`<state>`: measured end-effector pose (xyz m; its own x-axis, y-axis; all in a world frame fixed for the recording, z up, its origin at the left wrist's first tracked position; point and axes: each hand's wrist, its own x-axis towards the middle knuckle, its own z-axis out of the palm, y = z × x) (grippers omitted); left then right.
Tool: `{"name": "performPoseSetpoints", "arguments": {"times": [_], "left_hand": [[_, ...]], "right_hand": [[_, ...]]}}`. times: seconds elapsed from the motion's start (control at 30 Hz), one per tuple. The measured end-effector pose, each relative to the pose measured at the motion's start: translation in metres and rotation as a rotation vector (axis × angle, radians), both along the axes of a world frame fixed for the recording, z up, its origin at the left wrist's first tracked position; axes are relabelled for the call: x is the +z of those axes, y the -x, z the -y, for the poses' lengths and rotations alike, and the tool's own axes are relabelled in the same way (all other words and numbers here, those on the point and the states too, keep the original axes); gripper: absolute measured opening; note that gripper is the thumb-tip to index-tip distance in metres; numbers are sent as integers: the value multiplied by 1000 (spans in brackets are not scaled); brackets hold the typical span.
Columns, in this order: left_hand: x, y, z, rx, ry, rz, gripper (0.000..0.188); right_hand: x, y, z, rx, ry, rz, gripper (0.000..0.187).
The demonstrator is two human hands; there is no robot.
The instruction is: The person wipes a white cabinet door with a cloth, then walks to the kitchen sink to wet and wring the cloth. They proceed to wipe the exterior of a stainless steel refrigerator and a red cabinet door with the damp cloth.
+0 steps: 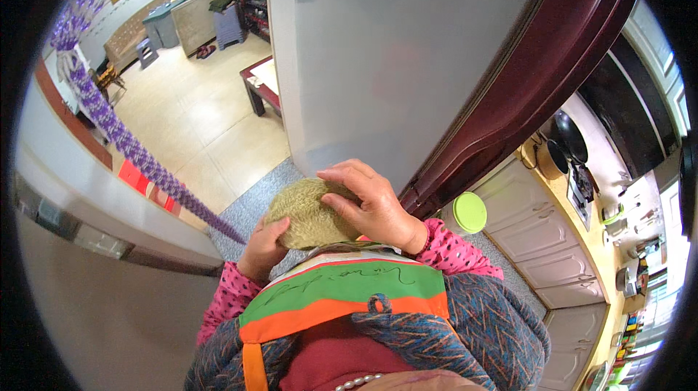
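Note:
In front of my apron [349, 282], I hold a fuzzy olive-green cloth [311, 215] at about waist height. It looks folded or bunched into a rounded pad. My left hand [263, 247] grips its lower left edge, thumb on top and the fingers mostly hidden underneath. At the cloth's upper right, my right hand [372, 206] is closed on it with bent fingers and the thumb against its surface. The apron has green and orange bands and covers part of the cloth's near edge.
A grey wall [407, 49] with a dark red door frame [523, 78] stands ahead. Kitchen cabinets [531, 231] and a green-lidded bin [469, 212] are at the right. A purple-white braided cord [138, 151] hangs at the left, before a room with a low table [260, 86].

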<state>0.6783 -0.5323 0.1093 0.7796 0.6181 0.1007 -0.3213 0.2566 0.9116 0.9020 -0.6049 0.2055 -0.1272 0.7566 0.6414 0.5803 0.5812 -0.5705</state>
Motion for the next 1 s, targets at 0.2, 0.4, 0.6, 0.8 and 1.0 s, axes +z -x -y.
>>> {"name": "performPoseSetpoints", "arguments": {"times": [0.2,0.4,0.6,0.8,1.0], "left_hand": [[20,-30,-44,-281,573,368,50],[72,-56,-98,-299,347,451,60],[92,-108,-134,-324,-190,526,54],[121,-179,-148,381,-1723,329,42],[157,-222,-146,450,-1724,495,37]], "right_hand": [[40,-14,6,-213,-294,222,28],[90,-50,65,-1123,-952,588,46],[110,-72,55,-1369,-711,506,81],[108,-70,50,-1344,-719,477,74],[106,-71,50,-1312,-702,453,73]]}}
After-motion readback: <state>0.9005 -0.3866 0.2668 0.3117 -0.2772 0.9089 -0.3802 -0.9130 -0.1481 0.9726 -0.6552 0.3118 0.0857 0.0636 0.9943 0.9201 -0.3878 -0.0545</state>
